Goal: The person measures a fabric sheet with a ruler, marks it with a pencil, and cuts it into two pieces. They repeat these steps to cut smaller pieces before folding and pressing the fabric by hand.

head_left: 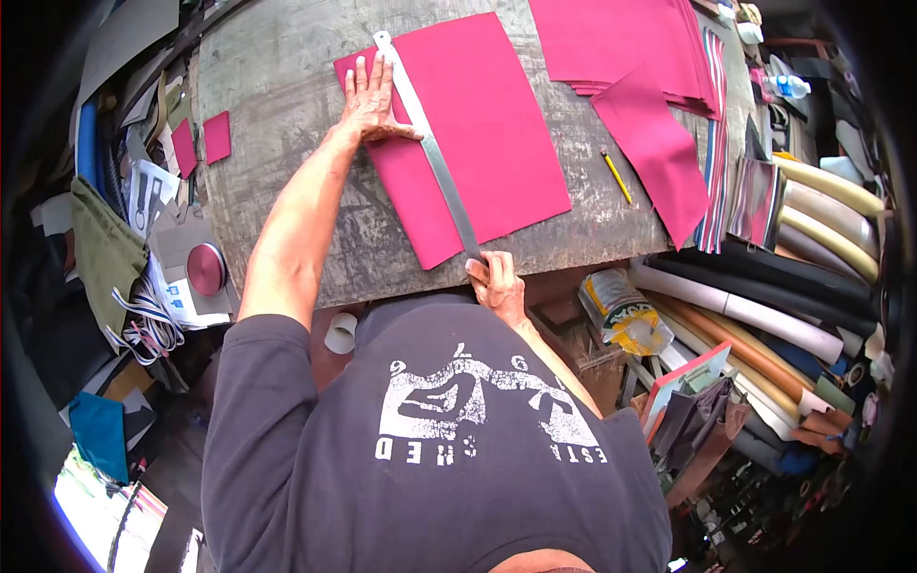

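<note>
A long metal ruler (441, 177) lies slantwise across a magenta sheet of material (497, 124) on the worktable. My left hand (375, 105) is open, with fingers spread and pressed down along the ruler's far half and the sheet's left edge. Its thumb reaches onto the ruler. At the ruler's near end, by the table's front edge, my right hand (499, 286) is closed with curled fingers on the ruler's tip. Whether anything else is inside those fingers is hidden. A yellow pencil (617, 178) rests on the table to the right of the sheet.
Stacked magenta sheets (621, 43) lie at the back right, with a loose magenta piece (654, 153) over their corner. Striped webbing (714, 143) runs beside them. A small magenta square (218, 137) sits at left. Material rolls (745, 310) crowd the right side.
</note>
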Demonstrator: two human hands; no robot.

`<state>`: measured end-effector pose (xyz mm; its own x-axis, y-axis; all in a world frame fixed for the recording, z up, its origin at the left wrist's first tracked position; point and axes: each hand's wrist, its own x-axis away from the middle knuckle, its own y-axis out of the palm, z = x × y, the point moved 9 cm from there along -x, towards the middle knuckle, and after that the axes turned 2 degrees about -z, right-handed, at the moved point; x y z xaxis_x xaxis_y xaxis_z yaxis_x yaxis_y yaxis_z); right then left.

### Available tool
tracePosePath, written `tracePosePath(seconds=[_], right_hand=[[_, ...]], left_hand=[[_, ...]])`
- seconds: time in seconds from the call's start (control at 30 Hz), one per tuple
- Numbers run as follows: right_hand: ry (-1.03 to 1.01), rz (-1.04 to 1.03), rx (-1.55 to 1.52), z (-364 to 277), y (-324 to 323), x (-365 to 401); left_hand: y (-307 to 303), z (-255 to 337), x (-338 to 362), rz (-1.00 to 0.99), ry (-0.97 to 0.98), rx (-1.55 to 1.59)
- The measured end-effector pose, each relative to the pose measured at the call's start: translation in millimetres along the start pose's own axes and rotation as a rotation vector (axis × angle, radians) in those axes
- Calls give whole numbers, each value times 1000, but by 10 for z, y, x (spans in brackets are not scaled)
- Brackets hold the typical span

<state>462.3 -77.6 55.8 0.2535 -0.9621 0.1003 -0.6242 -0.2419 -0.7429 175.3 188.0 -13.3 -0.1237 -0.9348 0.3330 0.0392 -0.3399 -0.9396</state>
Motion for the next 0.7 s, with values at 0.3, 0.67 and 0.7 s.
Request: tracePosePath(seconds=[0.3, 0.67, 0.7], right_hand=[[-170, 212, 9, -442, -922, -1625], [-8, -34, -900, -763, 403, -3841], [-55, -22, -847, -827, 418, -3908]], left_hand=[[-181, 40, 111, 47, 35, 241], [-455, 122, 82, -54, -33, 160], [-487, 117, 84, -62, -40, 163]])
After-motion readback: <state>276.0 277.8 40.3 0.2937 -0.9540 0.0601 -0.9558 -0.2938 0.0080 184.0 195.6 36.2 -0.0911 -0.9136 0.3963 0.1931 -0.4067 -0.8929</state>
